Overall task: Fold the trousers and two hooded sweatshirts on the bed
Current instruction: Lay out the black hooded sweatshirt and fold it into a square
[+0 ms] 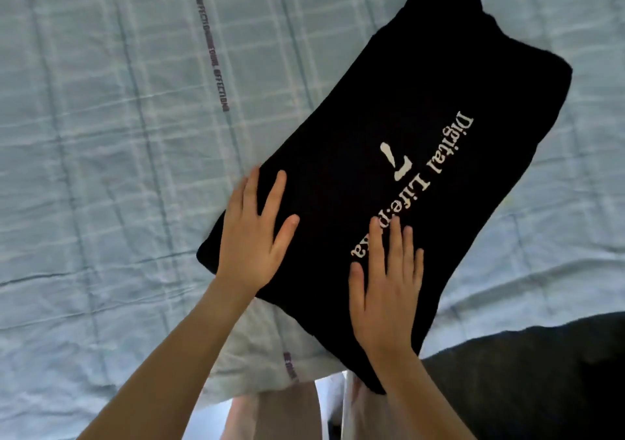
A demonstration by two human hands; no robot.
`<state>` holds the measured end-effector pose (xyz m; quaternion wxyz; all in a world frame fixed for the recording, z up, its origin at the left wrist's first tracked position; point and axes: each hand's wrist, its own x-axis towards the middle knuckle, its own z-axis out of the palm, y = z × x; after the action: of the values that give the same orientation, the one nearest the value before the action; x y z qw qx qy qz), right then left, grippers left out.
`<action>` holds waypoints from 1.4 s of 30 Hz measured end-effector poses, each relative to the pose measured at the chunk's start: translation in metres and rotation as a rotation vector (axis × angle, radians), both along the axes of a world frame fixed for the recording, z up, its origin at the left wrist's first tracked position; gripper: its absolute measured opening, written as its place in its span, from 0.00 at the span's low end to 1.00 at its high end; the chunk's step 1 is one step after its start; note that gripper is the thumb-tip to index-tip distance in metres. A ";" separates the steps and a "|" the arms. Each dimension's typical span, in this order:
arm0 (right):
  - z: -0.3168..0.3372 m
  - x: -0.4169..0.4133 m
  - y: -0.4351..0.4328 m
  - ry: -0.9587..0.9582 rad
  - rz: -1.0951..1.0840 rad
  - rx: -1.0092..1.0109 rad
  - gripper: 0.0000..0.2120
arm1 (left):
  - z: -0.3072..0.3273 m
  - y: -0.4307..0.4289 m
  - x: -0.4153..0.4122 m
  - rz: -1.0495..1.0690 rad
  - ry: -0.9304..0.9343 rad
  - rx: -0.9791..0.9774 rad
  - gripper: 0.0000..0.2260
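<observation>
A black hooded sweatshirt [389,128] with white lettering lies folded into a long rectangle, slanting across the bed from near centre to far right. My left hand [252,233] rests flat on its near left corner, fingers spread and straight. My right hand [387,287] lies flat on the near part of the print, covering some letters. A second dark garment [541,378] lies at the near right, partly cut off by the frame edge; I cannot tell which piece it is.
The bed carries a pale blue checked sheet [101,135] with a dark line of printed text running away from me. The bed's near edge is just below my forearms, with my legs and the floor showing beneath it.
</observation>
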<state>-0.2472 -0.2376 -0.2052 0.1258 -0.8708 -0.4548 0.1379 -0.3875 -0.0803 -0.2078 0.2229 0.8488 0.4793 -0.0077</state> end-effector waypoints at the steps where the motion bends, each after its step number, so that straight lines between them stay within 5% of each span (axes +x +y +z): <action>1: -0.006 -0.011 -0.013 -0.019 0.009 -0.002 0.28 | -0.004 -0.003 -0.007 -0.008 -0.001 -0.005 0.28; 9: -0.005 -0.016 -0.018 -0.030 -0.068 0.058 0.27 | -0.013 -0.005 -0.008 0.010 -0.070 0.005 0.28; 12: 0.006 -0.023 -0.036 -0.061 -0.332 0.025 0.29 | 0.001 0.003 -0.015 0.005 -0.034 0.036 0.29; 15: 0.004 -0.038 -0.053 0.080 -0.579 -0.014 0.33 | 0.013 0.018 -0.036 0.045 0.016 -0.100 0.31; 20: 0.010 -0.048 -0.079 0.461 -0.680 0.222 0.35 | 0.029 0.019 -0.064 0.071 -0.295 -0.520 0.36; 26: 0.036 -0.049 -0.120 1.080 -0.652 0.514 0.29 | 0.050 -0.017 -0.088 0.083 -0.480 -0.823 0.38; 30: 0.057 -0.064 -0.156 1.327 -0.610 0.486 0.28 | 0.062 -0.049 -0.116 0.091 -0.484 -0.908 0.38; 38: 0.061 -0.072 -0.187 1.012 -0.592 0.438 0.28 | 0.063 -0.088 -0.150 0.215 -0.555 -0.823 0.37; 42: 0.032 -0.082 -0.162 1.041 -0.563 0.400 0.30 | 0.049 -0.085 -0.151 0.234 -0.495 -0.773 0.35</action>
<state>-0.3293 -0.3999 -0.1734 0.5229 -0.7357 -0.1038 0.4178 -0.5388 -0.1657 -0.1588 0.6295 0.6201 0.4663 0.0420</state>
